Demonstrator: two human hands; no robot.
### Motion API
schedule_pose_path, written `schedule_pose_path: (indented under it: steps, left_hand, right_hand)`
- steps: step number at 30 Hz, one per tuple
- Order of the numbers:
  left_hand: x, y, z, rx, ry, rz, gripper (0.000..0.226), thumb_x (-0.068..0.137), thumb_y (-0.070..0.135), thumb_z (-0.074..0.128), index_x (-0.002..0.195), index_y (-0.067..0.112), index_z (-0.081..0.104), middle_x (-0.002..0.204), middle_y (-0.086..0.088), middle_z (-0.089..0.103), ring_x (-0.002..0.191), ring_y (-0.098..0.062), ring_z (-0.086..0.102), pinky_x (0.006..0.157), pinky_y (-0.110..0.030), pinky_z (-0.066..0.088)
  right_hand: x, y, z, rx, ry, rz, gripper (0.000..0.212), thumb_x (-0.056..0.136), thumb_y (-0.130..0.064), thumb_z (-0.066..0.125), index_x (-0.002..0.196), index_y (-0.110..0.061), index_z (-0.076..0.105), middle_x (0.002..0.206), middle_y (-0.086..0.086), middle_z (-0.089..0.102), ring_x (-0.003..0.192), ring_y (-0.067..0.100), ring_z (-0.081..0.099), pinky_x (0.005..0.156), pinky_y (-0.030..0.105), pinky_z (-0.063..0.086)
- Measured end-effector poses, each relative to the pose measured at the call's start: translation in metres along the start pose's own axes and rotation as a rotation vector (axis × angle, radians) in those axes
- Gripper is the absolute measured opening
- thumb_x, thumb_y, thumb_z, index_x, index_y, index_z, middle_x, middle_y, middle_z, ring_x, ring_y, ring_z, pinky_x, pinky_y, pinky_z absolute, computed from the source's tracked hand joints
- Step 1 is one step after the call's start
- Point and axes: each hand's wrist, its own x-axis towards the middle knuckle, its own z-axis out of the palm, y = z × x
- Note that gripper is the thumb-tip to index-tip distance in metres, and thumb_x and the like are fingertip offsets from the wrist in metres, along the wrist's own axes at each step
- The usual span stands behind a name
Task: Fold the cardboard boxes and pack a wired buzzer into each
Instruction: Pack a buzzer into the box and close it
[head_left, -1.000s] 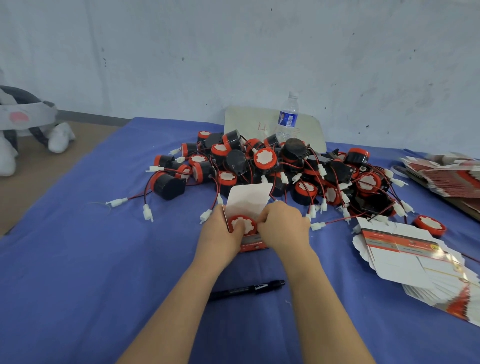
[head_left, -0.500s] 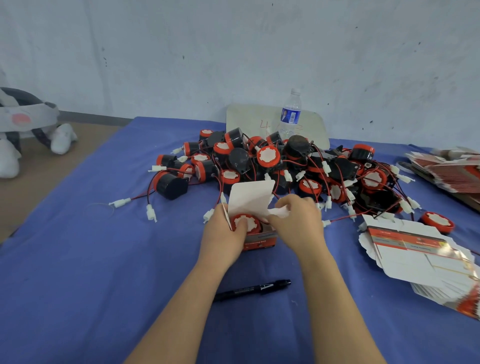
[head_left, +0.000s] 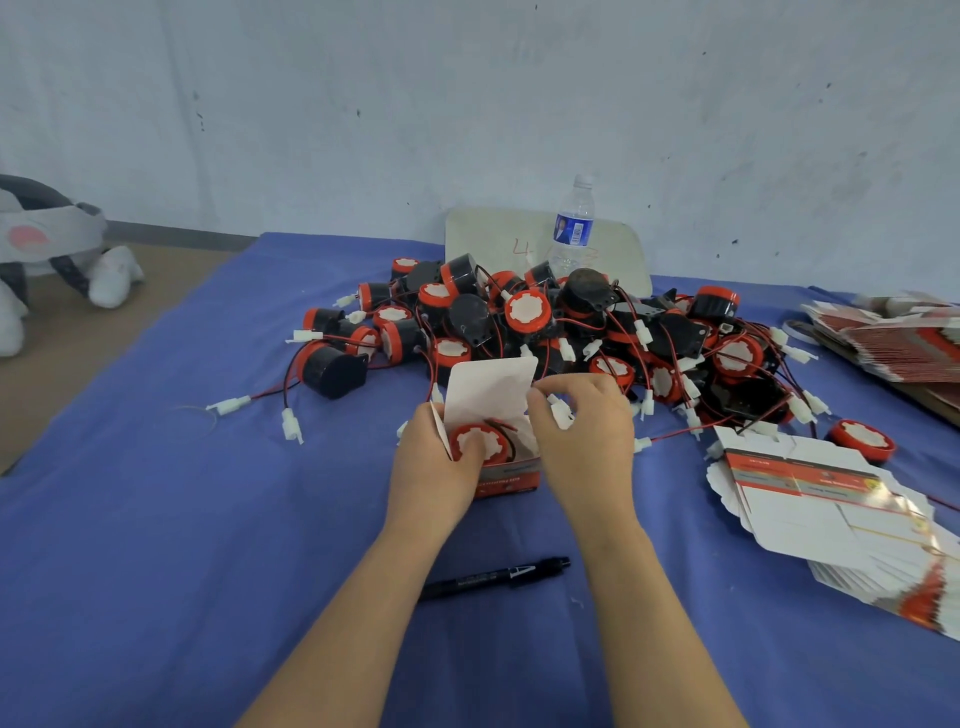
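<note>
A small red-and-white cardboard box (head_left: 506, 475) stands open on the blue cloth, its white lid flap (head_left: 491, 387) raised. A red-faced buzzer (head_left: 480, 441) sits inside it with its red and black wires looping over the top. My left hand (head_left: 434, 467) grips the box's left side, thumb on the buzzer. My right hand (head_left: 582, 436) is at the box's right edge and pinches the buzzer's white connector (head_left: 560, 413). Behind the box lies a pile of black-and-red wired buzzers (head_left: 545, 322). Flat unfolded boxes (head_left: 831, 514) are stacked at the right.
A black pen (head_left: 493, 578) lies on the blue cloth (head_left: 156, 519) near my forearms. A water bottle (head_left: 571, 228) and a white board (head_left: 493, 234) stand by the wall. More flat boxes (head_left: 893, 338) lie far right. A plush toy (head_left: 47, 249) sits on the floor at left.
My right hand lifted from the box's top to its right edge and now pinches the white connector. The box and left hand stayed in place.
</note>
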Motion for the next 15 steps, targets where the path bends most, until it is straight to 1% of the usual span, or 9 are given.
schedule_pose_path:
  steps: [2,4,5,7,9,10,12,13,15]
  left_hand:
    - [0.001,-0.001,0.0,0.019,0.025,0.001,0.022,0.09,0.021,0.061,0.103,0.024,0.044,0.105,0.0,0.056,0.089,-0.012,0.055,0.059,-0.018,0.04]
    - [0.001,0.001,0.0,0.029,0.079,0.002,0.032,0.087,0.023,0.065,0.11,0.023,0.042,0.11,0.003,0.049,0.099,-0.016,0.054,0.067,-0.022,0.043]
    - [0.0,0.003,-0.001,0.035,0.13,0.017,0.041,0.085,0.025,0.067,0.117,0.022,0.042,0.113,0.004,0.045,0.106,-0.016,0.05,0.075,-0.024,0.044]
    - [-0.005,0.011,-0.004,0.071,0.283,0.154,0.057,0.084,0.023,0.068,0.132,0.015,0.039,0.121,0.001,0.042,0.116,-0.016,0.043,0.093,-0.029,0.042]
    - [-0.011,0.022,-0.007,0.126,0.414,0.416,0.05,0.086,0.018,0.065,0.13,0.013,0.042,0.123,-0.002,0.044,0.116,-0.015,0.041,0.097,-0.027,0.038]
    - [-0.014,0.027,-0.008,0.146,0.432,0.537,0.041,0.086,0.016,0.061,0.124,0.015,0.045,0.121,-0.002,0.046,0.112,-0.015,0.043,0.095,-0.025,0.038]
    - [-0.023,0.034,-0.003,0.133,0.321,0.676,0.022,0.089,0.018,0.05,0.111,0.019,0.051,0.11,0.004,0.051,0.095,-0.013,0.051,0.082,-0.022,0.044]
    - [-0.027,0.037,0.001,0.127,0.227,0.677,0.017,0.091,0.019,0.044,0.106,0.019,0.053,0.104,0.006,0.052,0.087,-0.012,0.053,0.073,-0.023,0.048]
    - [-0.032,0.036,0.009,0.197,0.076,0.586,0.016,0.093,0.017,0.042,0.1,0.016,0.056,0.099,0.006,0.053,0.078,-0.013,0.053,0.062,-0.029,0.05]
  right_hand:
    - [-0.003,-0.006,0.001,-0.015,-0.077,-0.062,0.012,0.092,-0.027,0.06,0.092,-0.021,0.07,0.097,-0.008,0.061,0.1,0.014,0.05,0.077,0.019,0.033]
    - [-0.004,-0.007,0.002,-0.125,-0.188,-0.086,0.015,0.093,-0.03,0.059,0.091,-0.021,0.071,0.095,-0.008,0.064,0.099,0.015,0.049,0.082,0.025,0.038]
    - [-0.003,-0.006,0.001,-0.177,-0.224,-0.09,0.016,0.093,-0.03,0.058,0.093,-0.021,0.071,0.097,-0.007,0.065,0.1,0.017,0.05,0.086,0.03,0.041]
    - [-0.002,-0.004,0.001,-0.225,-0.254,-0.081,0.018,0.095,-0.03,0.056,0.097,-0.02,0.071,0.1,-0.003,0.066,0.102,0.02,0.052,0.089,0.037,0.043]
    - [-0.001,-0.003,0.0,-0.237,-0.255,-0.081,0.02,0.096,-0.029,0.054,0.098,-0.018,0.07,0.101,0.0,0.066,0.101,0.022,0.052,0.088,0.04,0.044]
    - [-0.002,-0.002,0.001,-0.222,-0.253,-0.082,0.02,0.097,-0.028,0.053,0.097,-0.017,0.069,0.099,0.001,0.066,0.099,0.023,0.053,0.086,0.04,0.045]
    - [-0.002,-0.002,0.001,-0.132,-0.236,-0.053,0.019,0.097,-0.026,0.052,0.095,-0.015,0.066,0.094,0.0,0.066,0.093,0.023,0.056,0.078,0.039,0.048]
    - [-0.002,-0.002,0.001,-0.075,-0.218,-0.025,0.016,0.097,-0.026,0.052,0.094,-0.015,0.064,0.091,-0.001,0.065,0.088,0.021,0.057,0.074,0.036,0.049]
    - [-0.001,-0.001,-0.001,0.033,-0.174,0.033,0.008,0.096,-0.024,0.053,0.095,-0.019,0.06,0.084,-0.007,0.063,0.078,0.014,0.058,0.065,0.026,0.048]
